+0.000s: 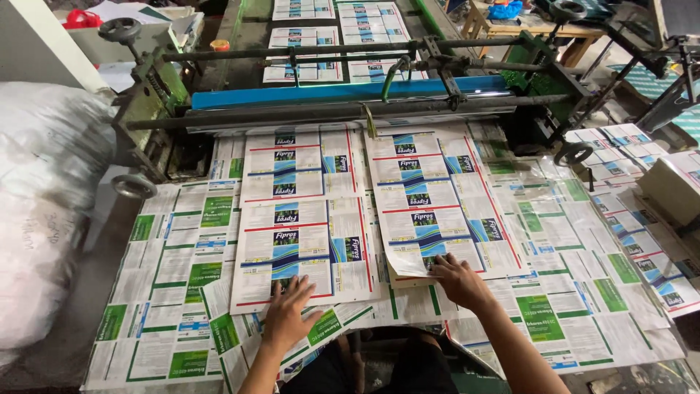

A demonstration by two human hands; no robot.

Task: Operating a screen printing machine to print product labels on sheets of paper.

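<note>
Left hand is lying flat, fingers spread, on the left printed sheet stack. Right hand is pressing open-palmed, gripping nothing, on the right stack, whose long axis is running toward the frame's top.

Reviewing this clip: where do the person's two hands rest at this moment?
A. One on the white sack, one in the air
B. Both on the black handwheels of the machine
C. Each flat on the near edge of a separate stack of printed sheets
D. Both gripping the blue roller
C: the left hand lies flat on the left stack of printed sheets, and the right hand presses the near edge of the right stack of printed sheets.
</note>
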